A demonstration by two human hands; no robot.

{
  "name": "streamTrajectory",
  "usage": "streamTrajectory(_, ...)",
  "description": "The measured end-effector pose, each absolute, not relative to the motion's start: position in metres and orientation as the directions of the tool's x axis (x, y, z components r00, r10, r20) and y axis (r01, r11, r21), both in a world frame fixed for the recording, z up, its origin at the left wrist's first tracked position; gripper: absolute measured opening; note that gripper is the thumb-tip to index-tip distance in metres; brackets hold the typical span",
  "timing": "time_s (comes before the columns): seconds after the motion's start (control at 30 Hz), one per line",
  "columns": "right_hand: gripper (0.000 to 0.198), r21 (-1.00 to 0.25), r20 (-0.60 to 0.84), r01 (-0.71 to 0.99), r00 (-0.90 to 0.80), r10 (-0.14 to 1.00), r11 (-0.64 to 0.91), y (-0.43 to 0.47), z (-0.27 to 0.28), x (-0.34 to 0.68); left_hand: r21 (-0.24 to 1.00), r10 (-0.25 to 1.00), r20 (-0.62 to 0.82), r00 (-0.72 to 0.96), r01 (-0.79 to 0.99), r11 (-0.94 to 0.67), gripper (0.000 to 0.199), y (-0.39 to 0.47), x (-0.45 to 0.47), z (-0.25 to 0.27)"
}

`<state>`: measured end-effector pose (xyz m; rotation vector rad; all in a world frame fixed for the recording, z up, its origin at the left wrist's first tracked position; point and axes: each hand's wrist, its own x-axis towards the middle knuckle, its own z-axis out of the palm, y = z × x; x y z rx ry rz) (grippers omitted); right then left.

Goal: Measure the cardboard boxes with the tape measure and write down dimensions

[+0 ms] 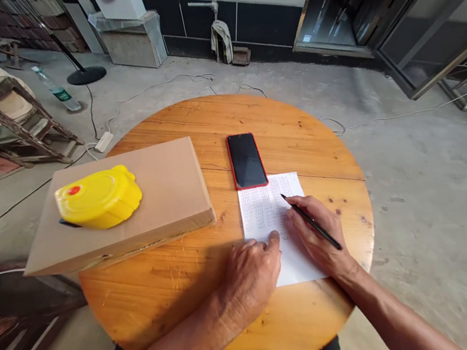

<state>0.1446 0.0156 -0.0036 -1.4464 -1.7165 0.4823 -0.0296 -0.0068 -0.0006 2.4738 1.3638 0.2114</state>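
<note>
**Blk pen (320, 230) in R hand (327, 220), tip over half-filled paper (296, 266)**

Paper = single white sheet, flat on near R part of round wooden table (297, 128), slightly turned. Upper half covered w/ small dark handwritten-looking chars in neat rows & cols, approx. evenly spaced; too small to read. Lower half mostly blank, R side partly hidden by R hand. Phone (246, 161), dark screen, red case, lies at top L, its near end over the paper's edge.

Pen: slim, straight, matte-looking blk, pointed tip. Lies diag., tip up-L among the upper rows, back end down-R across the hand. Can't tell if tip touches paper. R hand's thumb & fingers clamped on pen near tip; side of hand rests on sheet.

L hand (253, 270) is palm down at paper's L edge, thumb out on the page below the rows. Other fingers curled, mostly hidden; can't tell if together or apart.

L of all this, on same table: brown cardboard box (169, 192) w/ glossy yellow item (100, 197), red spot on top.
</note>
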Motion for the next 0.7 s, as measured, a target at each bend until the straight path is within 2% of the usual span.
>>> streamTrajectory(0.07, 0.025, -0.563, 0.353, 0.755, -0.15, 0.924, 0.337, 0.016, 0.002, 0.149, 0.318, 0.842, -0.031, 0.539, 0.804, -0.503, 0.034, -0.011, -0.031, 0.003)
streamTrajectory(0.2, 0.033, -0.071, 0.249, 0.915, -0.37, 0.895, 0.397, 0.017, 0.014, 0.158, 0.286, 0.814, -0.011, 0.58, 0.782, -0.553, 0.031, -0.026, -0.035, 0.013)
streamTrajectory(0.23, 0.033, 0.022, 0.22, 0.915, -0.397, 0.891, 0.402, 0.017, 0.016, 0.159, 0.287, 0.811, -0.02, 0.585, 0.78, -0.556, 0.03, -0.03, -0.037, 0.017)
streamTrajectory(0.3, 0.034, 0.125, 0.174, 0.9, -0.435, 0.883, 0.418, 0.015, 0.017, 0.161, 0.307, 0.813, -0.055, 0.579, 0.785, -0.538, 0.027, -0.039, -0.042, 0.023)
streamTrajectory(0.37, 0.039, 0.134, 0.158, 0.892, -0.45, 0.879, 0.432, 0.01, 0.015, 0.163, 0.349, 0.824, -0.101, 0.558, 0.795, -0.496, 0.024, -0.049, -0.051, 0.028)
streamTrajectory(0.47, 0.048, 0.042, 0.205, 0.91, -0.413, 0.888, 0.413, -0.002, 0.011, 0.169, 0.44, 0.858, -0.127, 0.497, 0.804, -0.4, 0.026, -0.067, -0.076, 0.027)
streamTrajectory(0.6, 0.047, -0.09, 0.29, 0.926, -0.328, 0.899, 0.367, -0.017, 0.01, 0.175, 0.541, 0.93, -0.006, 0.369, 0.783, -0.307, 0.029, -0.093, -0.131, 0.005)
streamTrajectory(0.7, 0.039, -0.169, 0.361, 0.918, -0.281, 0.889, 0.358, -0.019, 0.018, 0.169, 0.614, 0.957, 0.153, 0.248, 0.735, -0.289, 0.026, -0.106, -0.172, -0.012)
